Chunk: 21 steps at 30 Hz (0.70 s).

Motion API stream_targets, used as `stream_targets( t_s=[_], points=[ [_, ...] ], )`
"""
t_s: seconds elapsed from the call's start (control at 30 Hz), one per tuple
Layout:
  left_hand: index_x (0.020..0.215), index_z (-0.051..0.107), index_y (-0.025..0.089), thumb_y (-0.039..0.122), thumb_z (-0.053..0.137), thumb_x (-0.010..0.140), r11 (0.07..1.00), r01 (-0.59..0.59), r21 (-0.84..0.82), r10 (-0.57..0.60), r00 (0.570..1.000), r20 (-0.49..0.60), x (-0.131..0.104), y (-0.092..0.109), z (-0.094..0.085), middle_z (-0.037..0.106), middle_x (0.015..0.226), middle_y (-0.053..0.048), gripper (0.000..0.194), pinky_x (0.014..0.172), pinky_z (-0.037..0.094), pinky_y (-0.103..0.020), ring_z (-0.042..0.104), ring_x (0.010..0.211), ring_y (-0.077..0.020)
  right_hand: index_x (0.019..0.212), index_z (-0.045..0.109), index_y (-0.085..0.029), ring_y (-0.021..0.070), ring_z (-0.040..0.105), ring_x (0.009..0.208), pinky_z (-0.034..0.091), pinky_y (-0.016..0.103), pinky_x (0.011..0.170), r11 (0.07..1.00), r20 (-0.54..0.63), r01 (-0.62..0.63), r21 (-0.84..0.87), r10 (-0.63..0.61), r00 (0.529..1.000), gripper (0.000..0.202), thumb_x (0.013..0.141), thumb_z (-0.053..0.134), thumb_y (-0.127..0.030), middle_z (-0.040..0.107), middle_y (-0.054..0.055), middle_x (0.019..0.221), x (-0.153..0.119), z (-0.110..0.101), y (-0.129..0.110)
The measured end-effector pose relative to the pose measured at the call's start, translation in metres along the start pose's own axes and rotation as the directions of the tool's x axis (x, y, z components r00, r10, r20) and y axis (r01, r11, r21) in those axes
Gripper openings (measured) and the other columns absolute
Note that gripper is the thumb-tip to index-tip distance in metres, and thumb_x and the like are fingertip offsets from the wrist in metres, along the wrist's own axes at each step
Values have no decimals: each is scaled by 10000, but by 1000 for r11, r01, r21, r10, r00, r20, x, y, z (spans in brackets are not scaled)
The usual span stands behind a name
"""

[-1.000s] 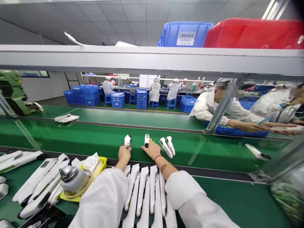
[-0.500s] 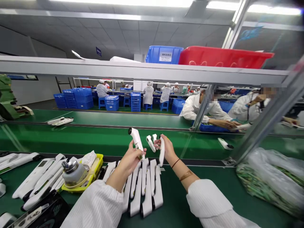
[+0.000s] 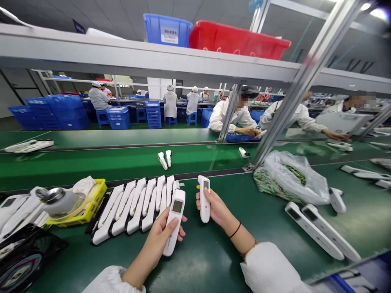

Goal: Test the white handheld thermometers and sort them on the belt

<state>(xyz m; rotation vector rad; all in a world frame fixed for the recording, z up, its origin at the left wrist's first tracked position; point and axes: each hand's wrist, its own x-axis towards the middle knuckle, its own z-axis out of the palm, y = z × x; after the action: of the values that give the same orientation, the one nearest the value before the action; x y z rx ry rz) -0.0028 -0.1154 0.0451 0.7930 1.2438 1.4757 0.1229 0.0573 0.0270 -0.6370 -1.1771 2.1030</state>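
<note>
My left hand is wrapped round a white handheld thermometer, its small grey screen facing me. To the right, my right hand grips a second white thermometer, held upright with its screen also towards me. A bit of yellow shows beside its head, by my fingers. Both thermometers are held over the green table, apart from each other. Left of my hands, a row of white thermometers lies side by side, with dark ends.
A yellow tray holds a metal-topped bottle. On the green belt lie two thermometers. A plastic bag of green parts and more thermometers lie to the right. A metal post rises beyond; co-workers sit across.
My view has turned right. Both hands have come back from beside the belt to over the table, and the thermometers have been turned so their screens face me.
</note>
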Motion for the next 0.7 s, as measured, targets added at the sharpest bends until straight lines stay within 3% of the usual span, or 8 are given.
stream_targets(
  t_s=[0.1,0.23,0.33,0.43,0.7],
  points=[
    [941,585,138,495,606,816,999,37,12,-37,999,-12,0,-11,-1,616,645,-12,379,570,408,-206,528,569,-100,811,528,-159,97,559,476,478,227,451,998,78,-30,-50,34,996,421,677,757,-486,610,-12,657,-14,-1,5],
    [1029,576,132,467,579,847,995,97,-6,-97,995,18,-2,-15,-1,620,677,-24,381,592,429,-217,547,586,-106,806,535,-147,105,579,471,491,227,451,993,74,-55,-108,64,995,399,698,745,-468,625,-8,633,-21,-2,5],
    [1362,342,220,433,598,843,997,61,-52,-60,998,12,-5,-13,2,640,937,-61,617,597,474,-259,582,620,-125,785,567,-124,119,629,538,521,226,534,980,90,-63,-187,81,993,389,717,722,-474,657,30,629,-23,-1,3],
    [1464,97,318,403,583,859,995,69,-70,-69,998,8,-8,-10,4,593,1065,-72,781,573,493,-277,591,623,-128,755,577,-114,130,631,506,507,211,494,971,33,-83,-225,92,995,379,732,701,-471,655,49,583,-25,1,-2],
    [1457,148,371,322,547,888,951,154,-269,-167,986,-25,-7,-4,3,579,956,-48,696,504,485,-247,553,609,-124,949,531,-147,98,502,351,410,189,307,973,-106,-213,-91,203,973,227,855,531,-353,593,-10,563,-31,3,-14]
  ],
)
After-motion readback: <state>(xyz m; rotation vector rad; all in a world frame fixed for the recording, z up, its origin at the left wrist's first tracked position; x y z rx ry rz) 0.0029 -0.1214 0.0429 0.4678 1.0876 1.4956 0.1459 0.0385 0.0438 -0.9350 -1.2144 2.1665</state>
